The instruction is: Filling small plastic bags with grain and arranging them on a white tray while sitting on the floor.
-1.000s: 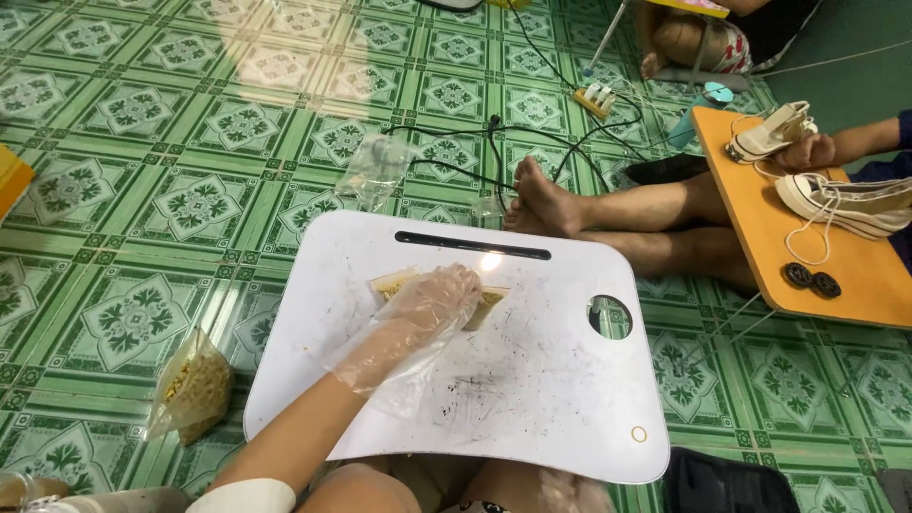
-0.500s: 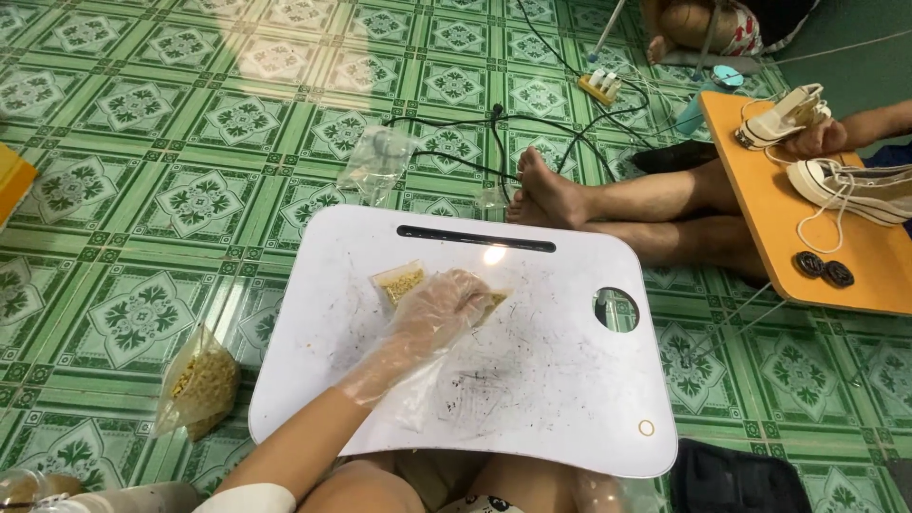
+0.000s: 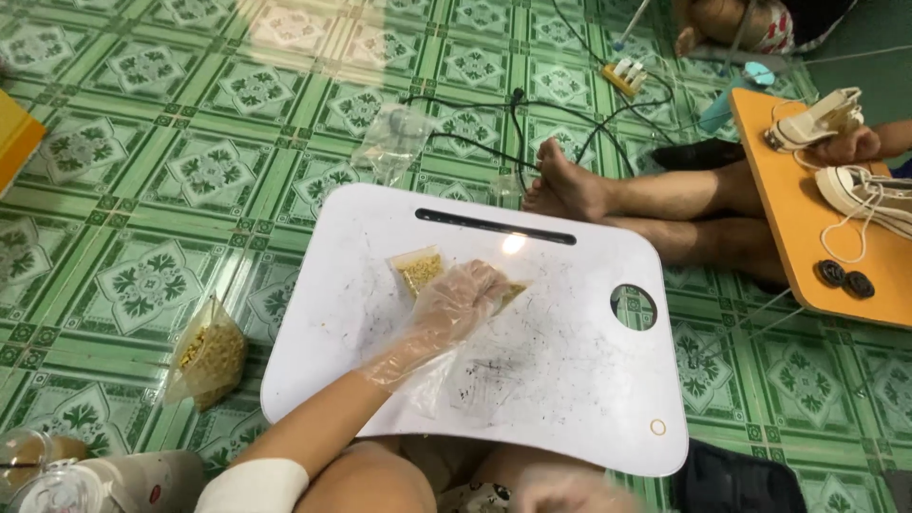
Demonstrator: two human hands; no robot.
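- A white plastic lap tray with rounded corners, a dark slot along its far edge and a round hole at the right carries a small clear packet of yellowish grains.
- The green patterned tile floor bears a clear bag of pale pieces, an empty clear bag, black cables and an orange lap tray.
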